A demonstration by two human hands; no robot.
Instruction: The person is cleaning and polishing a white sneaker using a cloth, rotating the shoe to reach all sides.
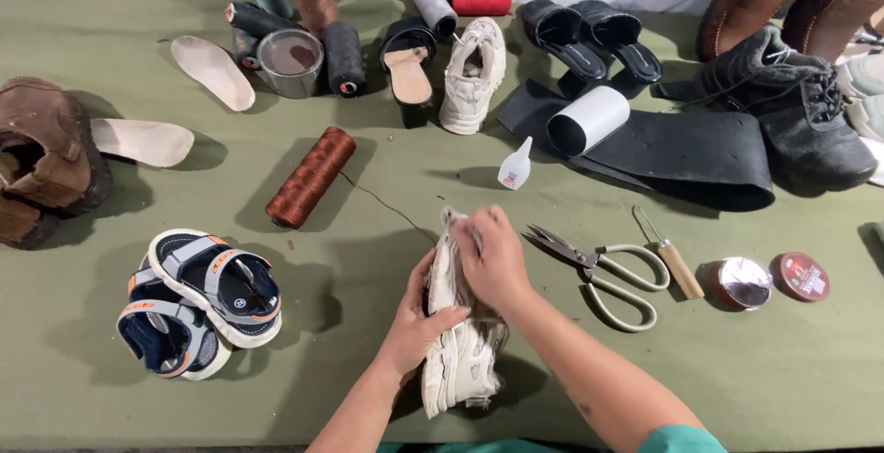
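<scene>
White sneaker lies on its side on the green table, near edge, centre, held between both hands. Left hand cups it from the left, fingers curled and pressed against the sole side. Right hand lies on top near the heel end, fingers closed down on the upper; whether anything small is pinched under them cannot be told.

Just left: pair of navy and grey sandals, stacked. Just right: scissors, blades shut, points toward the shoe, then an awl with a wooden handle and two small round tins. Past the hands: brown thread spool with a loose strand running toward the sneaker, and a small glue bottle.

Far side: second white sneaker, black rubber sheet with a white roll on it, metal can, more spools, insoles, black slippers, brown shoes on the left, black boot on the right.

Risk, as a judgement: the shoe rests on its narrow side, so if the left hand eases it could roll off. The loose strand could snag under the wrist and drag the spool. Scissor points sit close to the right forearm; a sideways sweep could catch them.
</scene>
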